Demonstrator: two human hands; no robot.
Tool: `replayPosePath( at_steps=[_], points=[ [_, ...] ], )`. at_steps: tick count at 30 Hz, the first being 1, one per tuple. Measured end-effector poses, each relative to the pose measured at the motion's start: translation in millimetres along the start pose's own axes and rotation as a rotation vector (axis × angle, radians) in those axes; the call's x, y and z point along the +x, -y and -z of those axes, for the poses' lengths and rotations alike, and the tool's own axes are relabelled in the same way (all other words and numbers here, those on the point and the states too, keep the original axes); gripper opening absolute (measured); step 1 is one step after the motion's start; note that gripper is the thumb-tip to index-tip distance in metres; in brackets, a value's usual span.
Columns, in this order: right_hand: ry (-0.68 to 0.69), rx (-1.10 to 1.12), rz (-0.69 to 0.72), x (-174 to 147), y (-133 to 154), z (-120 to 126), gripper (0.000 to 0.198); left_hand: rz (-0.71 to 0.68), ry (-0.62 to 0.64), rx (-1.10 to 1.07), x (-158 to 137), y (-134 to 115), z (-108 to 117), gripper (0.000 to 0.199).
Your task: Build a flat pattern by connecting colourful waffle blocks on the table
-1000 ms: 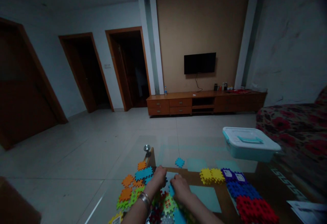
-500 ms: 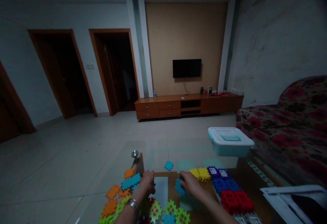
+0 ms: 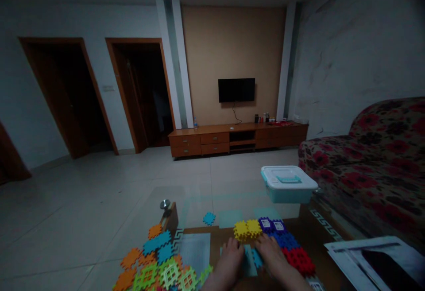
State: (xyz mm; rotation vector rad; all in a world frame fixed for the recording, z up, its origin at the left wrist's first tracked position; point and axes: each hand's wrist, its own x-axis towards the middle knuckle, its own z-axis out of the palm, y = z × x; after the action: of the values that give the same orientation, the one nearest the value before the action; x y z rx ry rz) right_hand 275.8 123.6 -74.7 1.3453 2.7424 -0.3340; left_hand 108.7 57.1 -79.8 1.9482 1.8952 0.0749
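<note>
Both hands lie flat, fingers loose, on a blue tile [image 3: 254,257] between them on the tabletop [image 3: 332,233], left hand [image 3: 230,258] and right hand [image 3: 272,253] equally near, yellow tiles [image 3: 247,230] just beyond.

1. The left hand [image 3: 229,258] reaches forward from the bottom edge, palm down, fingers pointing away from the body and held close together.
2. The right hand [image 3: 272,255] lies just beside it, also palm down, fingers extended forward.
3. Both forearms angle inward, so the hands sit near each other without touching.
</note>
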Motion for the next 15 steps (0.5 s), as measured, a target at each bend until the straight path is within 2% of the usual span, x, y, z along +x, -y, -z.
replayPosePath(
  at_steps=[4, 7, 10, 13, 15],
  points=[
    [-0.020, 0.008, -0.011, -5, -2, 0, 0.047, 0.024, -0.073, -0.160, -7, -3, -16, 0.035],
    [-0.051, 0.020, -0.025, -10, -1, 2, 0.046, -0.013, -0.119, -0.301, -8, -11, -20, 0.032],
    [-0.064, 0.019, -0.028, -11, 4, 3, 0.048, -0.038, -0.084, -0.348, -5, -17, -19, 0.033],
    [-0.074, 0.048, -0.006, -1, 17, 7, 0.048, -0.031, -0.100, -0.294, -6, -3, -7, 0.041],
    [-0.096, 0.099, 0.047, 15, 32, 11, 0.044, 0.034, -0.202, -0.233, -11, 24, 9, 0.049]
  ],
)
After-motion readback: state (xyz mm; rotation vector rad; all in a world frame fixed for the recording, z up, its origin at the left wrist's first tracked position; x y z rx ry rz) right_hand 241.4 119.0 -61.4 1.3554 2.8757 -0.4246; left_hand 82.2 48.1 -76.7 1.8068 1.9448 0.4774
